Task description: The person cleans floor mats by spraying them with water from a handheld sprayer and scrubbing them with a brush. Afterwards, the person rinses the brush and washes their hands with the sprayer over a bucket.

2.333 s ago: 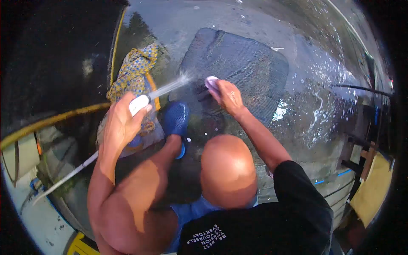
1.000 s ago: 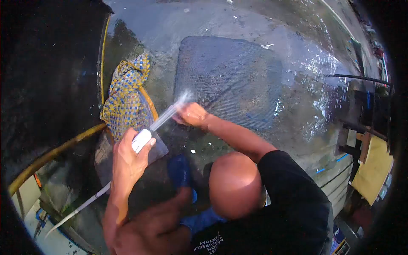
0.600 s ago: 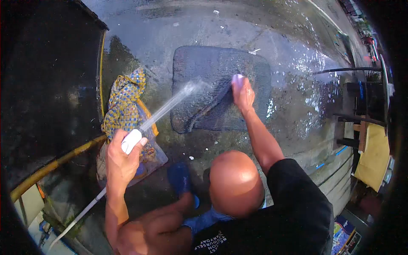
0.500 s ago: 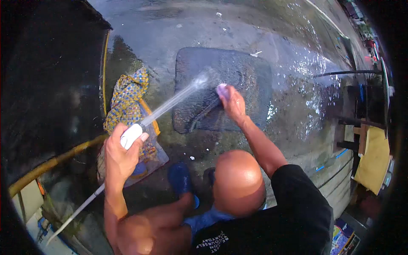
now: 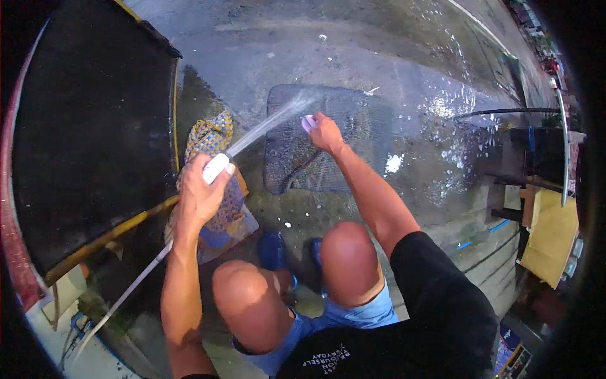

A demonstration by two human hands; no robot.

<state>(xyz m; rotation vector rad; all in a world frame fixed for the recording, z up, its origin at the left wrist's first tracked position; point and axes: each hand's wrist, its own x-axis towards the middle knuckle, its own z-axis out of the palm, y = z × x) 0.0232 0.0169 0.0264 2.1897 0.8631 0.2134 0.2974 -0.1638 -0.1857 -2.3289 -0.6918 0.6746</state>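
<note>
My left hand [image 5: 201, 189] is wrapped round a white spray nozzle [image 5: 215, 168] on a thin pale hose [image 5: 129, 303]. A jet of water [image 5: 268, 126] shoots from it onto the far left part of a dark ribbed mat [image 5: 353, 151], which lies flat on wet concrete. Just above the mat, my right hand [image 5: 326, 134] is closed on a small lilac object [image 5: 309, 123]; its kind is unclear, as the fingers cover much of it. Whether that object touches the mat I cannot tell. A long fold or ridge crosses the mat's near left part.
Left of the mat lies a bunched yellow-and-blue checked cloth [image 5: 210, 136]. A large dark panel [image 5: 95, 114] with a yellow edge stands farther left. To the right are a black bar [image 5: 505, 112] and a tan board [image 5: 550, 237]. My blue shoes [image 5: 272, 251] are below the mat.
My right hand has moved left and away from me over the mat with the lilac object. The nozzle and its jet have shifted right and farther up in view. The camera view has also shifted.
</note>
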